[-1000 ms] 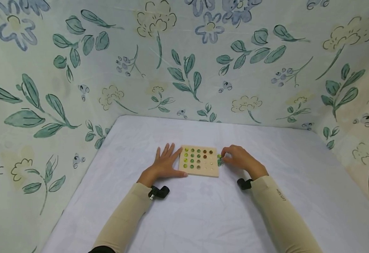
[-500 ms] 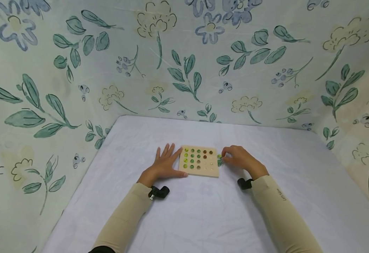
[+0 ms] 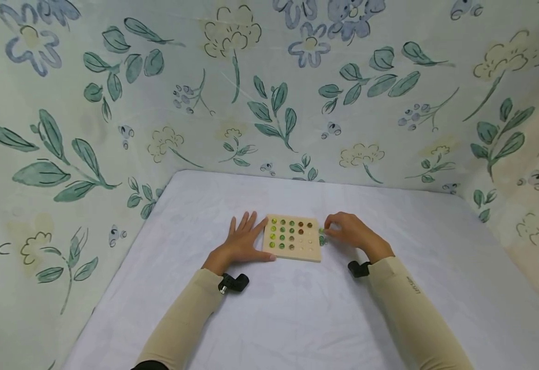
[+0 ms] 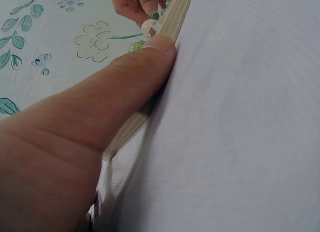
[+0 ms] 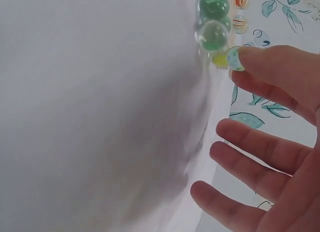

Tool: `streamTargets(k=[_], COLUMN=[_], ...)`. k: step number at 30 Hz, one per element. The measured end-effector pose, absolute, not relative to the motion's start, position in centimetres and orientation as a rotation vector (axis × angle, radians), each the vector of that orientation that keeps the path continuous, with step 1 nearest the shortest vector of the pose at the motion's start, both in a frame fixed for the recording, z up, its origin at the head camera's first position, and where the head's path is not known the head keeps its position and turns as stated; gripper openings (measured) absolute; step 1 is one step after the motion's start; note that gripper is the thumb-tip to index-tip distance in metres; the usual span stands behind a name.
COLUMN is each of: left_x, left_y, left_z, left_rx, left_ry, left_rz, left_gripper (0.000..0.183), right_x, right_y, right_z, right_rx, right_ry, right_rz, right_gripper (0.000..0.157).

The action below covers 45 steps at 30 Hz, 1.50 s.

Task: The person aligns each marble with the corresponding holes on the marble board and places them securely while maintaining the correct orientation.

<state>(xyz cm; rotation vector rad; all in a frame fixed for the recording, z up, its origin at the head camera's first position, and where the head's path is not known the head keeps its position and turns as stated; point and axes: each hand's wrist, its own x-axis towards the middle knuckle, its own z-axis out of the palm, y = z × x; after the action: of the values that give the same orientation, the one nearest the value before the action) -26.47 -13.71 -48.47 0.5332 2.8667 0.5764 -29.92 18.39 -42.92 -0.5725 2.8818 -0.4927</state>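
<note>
A pale wooden board (image 3: 306, 254) with rows of round hollows lies mid-table, many hollows filled with yellow-green, green and reddish-brown marbles. My left hand (image 3: 239, 246) rests at its left side, fingers spread, index fingertip by the far corner and thumb along the near edge. In the left wrist view the thumb (image 4: 135, 67) presses against the board's side. Beyond the board's right edge, my right hand (image 3: 350, 231) pinches a pale blue-green marble (image 5: 233, 60) between thumb and index finger; its other fingers are extended. Beside it sit loose green marbles (image 5: 213, 35) and a yellow one (image 5: 219, 60).
A white cloth (image 3: 297, 313) covers the table. Behind it hangs a floral fabric backdrop (image 3: 251, 169), close past the table's far edge. Small black cameras (image 3: 237, 282) are strapped to both wrists.
The head view has shifted slightly, so the whole scene sits a little lower. Both hands and the board keep nearly the same places.
</note>
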Motion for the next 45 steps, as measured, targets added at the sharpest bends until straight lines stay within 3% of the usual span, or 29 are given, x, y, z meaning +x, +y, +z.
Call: streamTargets(k=[26,45], left_x=[-26.2,-26.2], left_y=[-13.5,-13.6], left_z=[-48.1,-47.9], left_rx=[0.526,0.540], left_ry=[2.856,2.857], left_rz=[0.572,0.612], left_gripper=[0.114,0.113], right_x=[-29.4,-29.5], right_y=[16.0,15.3], right_z=[-42.6,-42.5], right_rx=[-0.705,-0.593], right_ry=[2.816,2.803], right_rz=[-0.503,-0.456], right_gripper=[0.009,0.012])
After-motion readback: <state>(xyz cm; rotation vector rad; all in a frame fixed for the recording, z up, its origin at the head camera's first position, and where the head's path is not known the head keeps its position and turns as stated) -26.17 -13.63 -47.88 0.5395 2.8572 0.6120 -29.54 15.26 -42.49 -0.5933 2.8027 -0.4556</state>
